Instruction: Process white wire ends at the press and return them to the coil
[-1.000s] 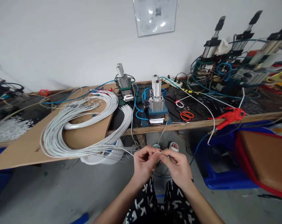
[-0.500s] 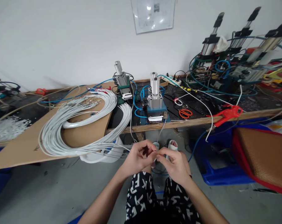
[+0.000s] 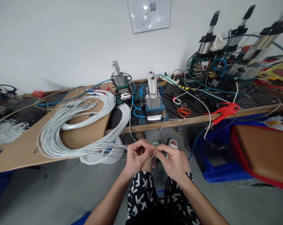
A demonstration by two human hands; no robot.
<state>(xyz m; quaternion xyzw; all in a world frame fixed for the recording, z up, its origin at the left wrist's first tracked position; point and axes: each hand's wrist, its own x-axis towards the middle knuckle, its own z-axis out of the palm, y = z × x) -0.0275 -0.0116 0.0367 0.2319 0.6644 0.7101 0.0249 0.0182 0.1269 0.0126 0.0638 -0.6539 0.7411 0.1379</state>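
Note:
My left hand (image 3: 138,157) and my right hand (image 3: 169,161) meet fingertip to fingertip above my knees, both pinched on a thin white wire (image 3: 160,131). That wire rises toward the small pneumatic press (image 3: 153,103) at the bench's front edge. More white wire ends trail from the left toward my left hand, coming off a large coil of white wires (image 3: 68,125) lying on a cardboard sheet (image 3: 19,150). A second small press (image 3: 120,82) stands behind the coil.
Orange-handled scissors (image 3: 183,111) and a red cutter (image 3: 224,111) lie on the wooden bench (image 3: 192,120). Tall pneumatic machines with blue hoses (image 3: 225,53) crowd the back right. A white bucket (image 3: 101,156) sits under the bench, blue crates (image 3: 216,168) and a brown-topped red seat (image 3: 263,153) at right.
Both hands stay pinched together on the wire and have drifted slightly left and up in the view; the camera has tilted a little.

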